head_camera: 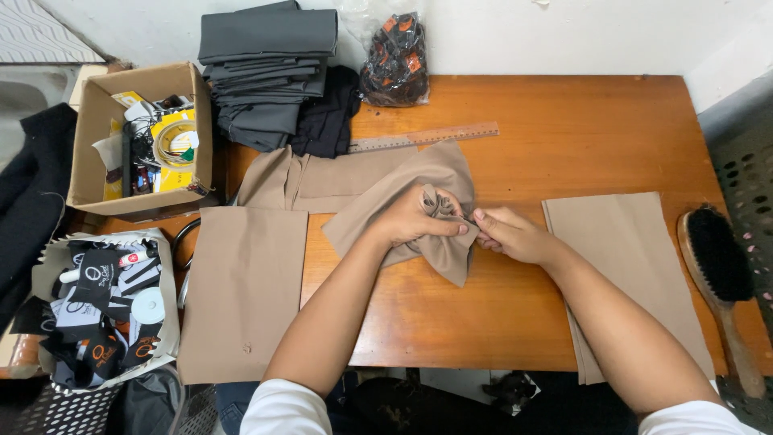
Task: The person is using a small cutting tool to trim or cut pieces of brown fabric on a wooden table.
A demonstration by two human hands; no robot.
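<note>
left hand [419, 219]: fingers curled, gripping bunched tan fabric piece [419, 201] | right hand [509, 234]: fingers pinching its fold | place: tabletop [564, 129] centre | wooden brush [721, 274]: right edge

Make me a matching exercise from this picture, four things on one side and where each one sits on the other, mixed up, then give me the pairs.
Things:
1. brush
2. ruler
3. cardboard box
4. bunched tan cloth

Places:
A. off the table's left end
B. held in both hands
C. right end of the table
D. flat on the table behind the hands

Pairs: 1-C, 2-D, 3-A, 4-B
</note>
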